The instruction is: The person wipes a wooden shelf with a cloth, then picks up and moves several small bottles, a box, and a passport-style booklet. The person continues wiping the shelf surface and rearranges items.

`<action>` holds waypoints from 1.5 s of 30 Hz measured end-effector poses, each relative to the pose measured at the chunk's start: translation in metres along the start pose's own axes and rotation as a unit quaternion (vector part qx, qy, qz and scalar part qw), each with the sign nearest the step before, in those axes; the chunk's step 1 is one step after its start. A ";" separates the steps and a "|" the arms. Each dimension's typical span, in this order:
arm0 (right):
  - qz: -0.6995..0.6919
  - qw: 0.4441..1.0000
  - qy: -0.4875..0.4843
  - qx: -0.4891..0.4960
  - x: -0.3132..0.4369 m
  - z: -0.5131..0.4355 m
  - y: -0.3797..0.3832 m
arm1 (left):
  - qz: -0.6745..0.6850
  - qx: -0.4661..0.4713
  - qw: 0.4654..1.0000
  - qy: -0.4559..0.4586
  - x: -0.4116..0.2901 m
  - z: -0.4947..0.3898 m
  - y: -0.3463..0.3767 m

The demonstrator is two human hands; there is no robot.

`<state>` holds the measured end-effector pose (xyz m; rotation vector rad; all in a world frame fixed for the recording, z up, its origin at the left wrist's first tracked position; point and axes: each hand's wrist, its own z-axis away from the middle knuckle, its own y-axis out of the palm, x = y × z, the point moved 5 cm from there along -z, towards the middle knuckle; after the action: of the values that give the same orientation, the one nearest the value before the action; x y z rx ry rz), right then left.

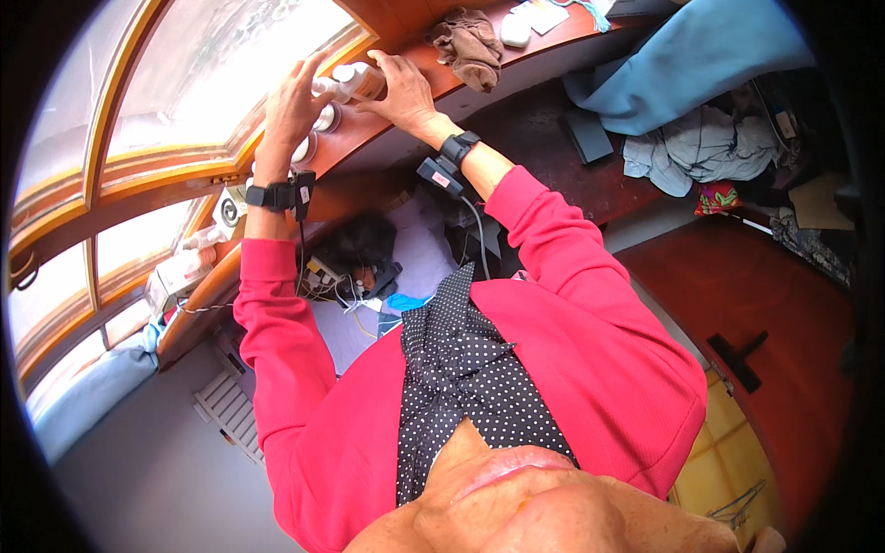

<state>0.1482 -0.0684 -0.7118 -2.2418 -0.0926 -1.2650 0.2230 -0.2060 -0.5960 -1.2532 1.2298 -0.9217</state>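
At the windowsill (359, 131), my right hand (408, 93) holds a white plastic bottle (368, 81) with a printed label, thumb and fingers on either side of it. My left hand (294, 104) is around a smaller white bottle (330, 88) just beside it, its thumb against the near side. The far fingers of that hand are washed out by window glare. Below the hands on the sill stand round white-lidded containers (325, 119), partly hidden by my left hand and wrist. Both wrists wear black straps with small cabled boxes.
A brown cloth (471, 48) lies on the sill right of my hands, near a white rounded object (516, 30). Wooden-framed windows (228, 76) border the left. Boxes and bottles (183, 269) line the lower sill. A blue curtain (705, 62) hangs over bundled fabric (712, 145). Cables (346, 287) lie below.
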 end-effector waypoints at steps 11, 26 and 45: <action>0.208 0.964 -0.102 -0.131 -0.106 -0.034 -0.175 | 0.037 -0.149 0.985 0.075 -0.059 0.005 -0.026; -0.119 0.985 0.079 -0.092 -0.084 -0.020 -0.166 | 0.105 -0.129 0.986 0.026 -0.072 0.027 -0.017; -0.709 0.628 0.309 0.087 -0.054 0.010 -0.066 | 0.158 -0.133 0.977 0.042 -0.064 0.087 -0.015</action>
<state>0.1046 0.0034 -0.7305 -1.0918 -1.8782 -2.4737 0.3003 -0.1300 -0.5800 -1.1864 1.6073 -0.5949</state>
